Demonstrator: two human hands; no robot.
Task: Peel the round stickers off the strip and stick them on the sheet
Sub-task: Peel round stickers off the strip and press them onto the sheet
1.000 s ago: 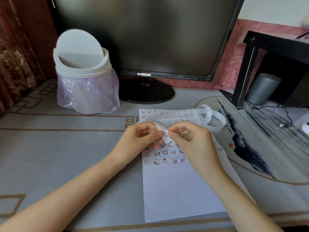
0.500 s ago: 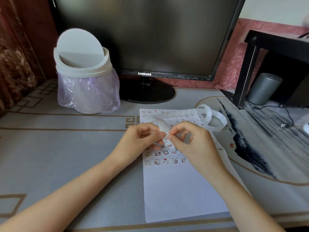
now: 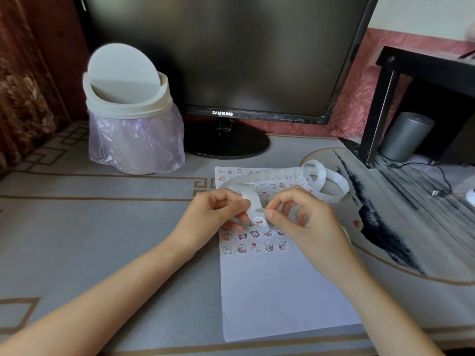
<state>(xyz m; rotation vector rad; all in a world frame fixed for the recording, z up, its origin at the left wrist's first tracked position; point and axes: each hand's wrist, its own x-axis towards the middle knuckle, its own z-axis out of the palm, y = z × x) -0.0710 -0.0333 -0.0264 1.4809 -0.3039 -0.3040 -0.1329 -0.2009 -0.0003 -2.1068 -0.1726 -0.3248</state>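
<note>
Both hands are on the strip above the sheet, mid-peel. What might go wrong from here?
1. The right hand pinches at the sticker strip that the left hand holds taut; a sticker may crease or tear coming off.
2. Its loose loop lies across the top rows of the paper sheet; a tug may drag the sheet askew.

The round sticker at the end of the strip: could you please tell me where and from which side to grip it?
Pinch the sticker at its right rim, coming from the right with thumb and forefinger. The left hand holds the strip curved on its left side, blocking that side, and the bend should help the edge lift.
</note>
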